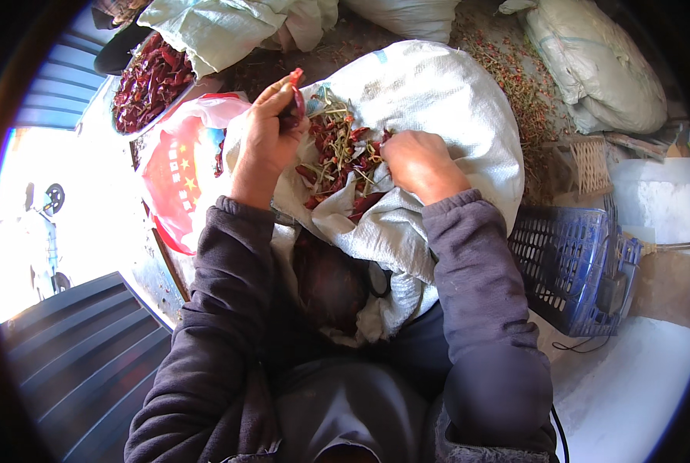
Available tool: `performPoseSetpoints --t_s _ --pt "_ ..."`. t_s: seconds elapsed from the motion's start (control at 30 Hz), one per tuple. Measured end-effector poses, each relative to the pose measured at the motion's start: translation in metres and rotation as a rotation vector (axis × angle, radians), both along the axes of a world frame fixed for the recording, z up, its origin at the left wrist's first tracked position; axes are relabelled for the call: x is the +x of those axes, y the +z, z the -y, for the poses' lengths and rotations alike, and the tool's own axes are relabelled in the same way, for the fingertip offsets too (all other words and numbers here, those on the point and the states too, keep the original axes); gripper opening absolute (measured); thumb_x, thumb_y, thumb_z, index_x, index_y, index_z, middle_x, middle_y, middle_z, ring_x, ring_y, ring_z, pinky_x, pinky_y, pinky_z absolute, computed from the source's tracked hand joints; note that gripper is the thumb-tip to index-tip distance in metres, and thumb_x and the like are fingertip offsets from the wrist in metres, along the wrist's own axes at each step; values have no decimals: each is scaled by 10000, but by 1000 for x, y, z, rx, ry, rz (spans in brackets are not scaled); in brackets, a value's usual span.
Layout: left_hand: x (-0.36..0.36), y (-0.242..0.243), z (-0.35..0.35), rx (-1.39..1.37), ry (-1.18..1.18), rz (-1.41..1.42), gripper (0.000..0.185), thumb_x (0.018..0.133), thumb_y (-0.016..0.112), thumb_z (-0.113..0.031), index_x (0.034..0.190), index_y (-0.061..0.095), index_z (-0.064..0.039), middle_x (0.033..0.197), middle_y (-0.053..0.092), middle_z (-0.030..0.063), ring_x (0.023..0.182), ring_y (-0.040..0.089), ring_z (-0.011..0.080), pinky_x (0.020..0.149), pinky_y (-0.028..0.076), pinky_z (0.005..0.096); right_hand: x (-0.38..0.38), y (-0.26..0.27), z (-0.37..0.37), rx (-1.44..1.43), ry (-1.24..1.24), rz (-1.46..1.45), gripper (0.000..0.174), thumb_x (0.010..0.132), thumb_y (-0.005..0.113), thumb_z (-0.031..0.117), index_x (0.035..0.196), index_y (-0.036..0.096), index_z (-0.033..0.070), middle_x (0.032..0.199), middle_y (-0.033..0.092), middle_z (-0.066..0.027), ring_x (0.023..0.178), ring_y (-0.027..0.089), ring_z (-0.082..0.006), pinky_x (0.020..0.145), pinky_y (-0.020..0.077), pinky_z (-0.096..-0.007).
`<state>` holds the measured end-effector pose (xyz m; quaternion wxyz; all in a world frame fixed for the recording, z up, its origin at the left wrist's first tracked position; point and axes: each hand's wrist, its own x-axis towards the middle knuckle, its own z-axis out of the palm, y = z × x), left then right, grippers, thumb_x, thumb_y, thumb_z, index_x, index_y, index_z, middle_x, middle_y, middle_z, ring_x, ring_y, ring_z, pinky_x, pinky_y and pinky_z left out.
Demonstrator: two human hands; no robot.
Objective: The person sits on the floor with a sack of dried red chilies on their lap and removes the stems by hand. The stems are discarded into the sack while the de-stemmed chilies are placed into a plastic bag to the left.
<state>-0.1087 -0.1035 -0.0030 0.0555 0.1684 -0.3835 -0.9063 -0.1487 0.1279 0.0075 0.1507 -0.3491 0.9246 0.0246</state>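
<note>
Dried red chilies [294, 107] are gripped in my left hand [272, 130], raised over the left side of a white woven sack [437, 87]. One bright red tip sticks up past the thumb. On the sack lies a heap of chilies mixed with pale stems [342, 144]. My right hand [423, 162] is at the heap's right edge with its fingers curled down. A dark red piece shows by its knuckles, but the fingertips are hidden, so I cannot tell what they hold. Below, more dark red chilies [330, 283] show in the shaded opening between my knees.
A red and white plastic bag [174, 173] stands at the left. Beyond it is a container full of dried chilies [154, 84]. Stuffed woven sacks [596, 63] lie at the back. Scattered stems and chili bits [509, 87] cover the floor. A blue plastic crate [564, 260] stands at the right.
</note>
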Motion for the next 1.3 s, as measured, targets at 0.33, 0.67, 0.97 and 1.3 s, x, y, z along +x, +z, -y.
performPoseSetpoints --t_s 0.33,0.67,0.97,1.3 --pt "4 1 -10 -253 -90 132 98 914 690 -38 977 651 -103 895 680 40 720 635 91 567 491 218 -18 4 8 -639 -238 151 312 917 706 262 1015 665 -32 916 717 -221 860 709 -343 774 538 -430" --pt "10 1 -29 -376 -341 80 340 912 682 -57 1229 616 44 1043 687 86 894 673 150 799 550 281 -9 -14 23 -1107 -373 407 229 911 706 81 1078 640 -60 931 716 -111 802 661 -136 738 556 -291" --pt "8 -5 -29 -1014 -255 1 290 912 714 -180 1119 667 18 934 719 91 834 669 164 792 531 316 -5 1 21 -1116 -245 281 168 925 699 109 1014 652 -26 884 727 -115 770 696 -183 713 564 -321" --pt "13 1 -46 -1303 -269 -20 236 873 725 -133 1056 680 9 924 739 160 847 714 226 792 546 349 1 1 30 -978 -167 -185 208 909 696 195 933 645 -5 814 692 -183 731 689 -356 630 547 -419"
